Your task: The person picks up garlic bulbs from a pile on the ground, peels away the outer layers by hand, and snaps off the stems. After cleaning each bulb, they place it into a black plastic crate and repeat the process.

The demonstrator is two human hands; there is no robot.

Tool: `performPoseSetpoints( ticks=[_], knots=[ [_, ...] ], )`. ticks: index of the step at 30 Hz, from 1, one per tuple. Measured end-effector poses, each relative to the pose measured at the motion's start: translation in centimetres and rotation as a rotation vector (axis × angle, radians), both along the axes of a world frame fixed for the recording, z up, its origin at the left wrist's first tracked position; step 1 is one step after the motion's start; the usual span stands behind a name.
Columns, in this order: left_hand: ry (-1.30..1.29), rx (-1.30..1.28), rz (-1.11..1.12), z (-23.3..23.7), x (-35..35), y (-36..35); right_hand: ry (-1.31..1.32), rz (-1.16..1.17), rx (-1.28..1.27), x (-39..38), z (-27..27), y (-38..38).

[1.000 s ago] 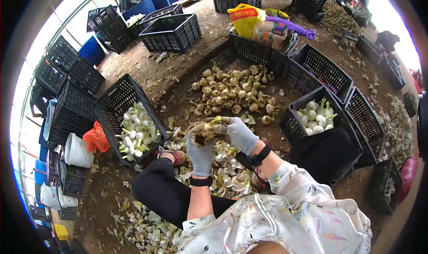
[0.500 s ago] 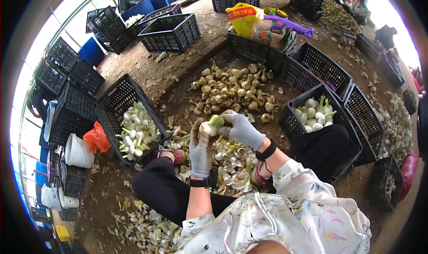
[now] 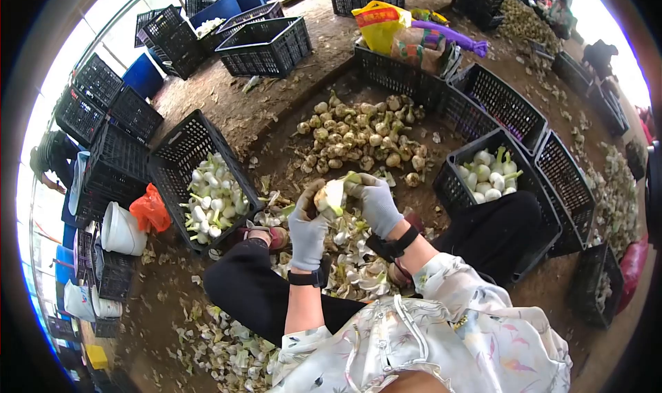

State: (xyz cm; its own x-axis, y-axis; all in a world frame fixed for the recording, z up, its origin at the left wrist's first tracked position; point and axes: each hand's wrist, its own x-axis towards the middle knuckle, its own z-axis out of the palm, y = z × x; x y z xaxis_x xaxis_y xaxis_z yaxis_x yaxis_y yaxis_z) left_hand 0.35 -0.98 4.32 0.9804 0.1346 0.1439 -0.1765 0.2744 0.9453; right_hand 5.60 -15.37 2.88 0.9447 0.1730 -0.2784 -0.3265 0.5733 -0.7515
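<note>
A garlic bulb [image 3: 330,198] with pale green outer skin is up in front of my body, above the peelings. My left hand [image 3: 307,222], in a grey-white glove with soiled fingers, is closed around the bulb's left side. From the right, my gloved right hand [image 3: 378,203] pinches the green skin at the bulb's top. Beneath both hands lies a heap of garlic skins [image 3: 358,265] between my legs. Farther out is a pile of brownish unpeeled garlic bulbs [image 3: 365,136]. White peeled garlic bulbs [image 3: 215,198] fill part of the crate on the left.
A black crate [image 3: 172,157] stands by my left knee, and another crate [image 3: 448,186] by my right knee holds peeled garlic. More crates [image 3: 500,106] line the right. A white bucket [image 3: 123,231] and orange bag [image 3: 149,210] are at left. A person [image 3: 52,160] bends at far left.
My right hand has lowered slightly and turned, and a flap of skin now spreads from the bulb. My left hand has shifted a little. At far left, a person has come further into view.
</note>
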Motion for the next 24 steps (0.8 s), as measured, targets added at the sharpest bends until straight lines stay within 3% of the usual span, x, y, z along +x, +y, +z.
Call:
performPoseSetpoints(
  ticks=[2,4,6,7,8,10,12,14,16,18,22,24],
  knots=[
    [0.047,-0.175,-0.128,-0.9,-0.7,0.2,0.083,-0.064,0.142,1.4,-3.3,-0.5],
    [0.018,-0.214,-0.180,-0.4,-1.1,0.2,0.088,-0.204,0.121,3.4,-5.0,-1.6],
    [0.136,-0.375,-0.157,1.2,-1.9,0.5,-0.374,0.261,-0.959,4.5,-5.0,-4.3],
    [0.084,-0.363,-0.144,0.2,-1.5,0.9,-0.490,0.310,-1.298,4.2,-5.1,-3.4],
    [0.080,-0.367,-0.139,-0.5,-1.0,1.2,-0.556,0.292,-1.405,3.3,-5.3,-3.2],
    [-0.064,0.171,0.021,-1.6,-0.6,1.4,-0.666,0.247,-1.085,1.4,1.5,-2.6],
    [-0.002,0.242,-0.010,-0.4,-1.1,0.9,-0.842,0.365,-0.887,0.5,5.2,-1.8],
    [-0.029,0.449,0.016,-1.3,-0.6,0.8,-0.970,0.401,-0.942,0.2,6.5,-1.2],
    [-0.045,0.503,0.029,-1.8,-0.4,1.1,-1.127,0.499,-1.379,0.0,7.0,-0.5],
    [-0.130,0.657,-0.011,-1.7,-0.4,1.3,-1.143,0.528,-1.459,-0.1,6.8,0.2],
    [-0.083,0.546,-0.047,-1.0,-0.9,0.8,-1.048,0.513,-1.525,0.6,5.8,0.6],
    [-0.036,0.235,0.107,-1.8,-0.5,0.7,-0.938,0.268,-1.260,1.2,4.6,0.3]
  ],
)
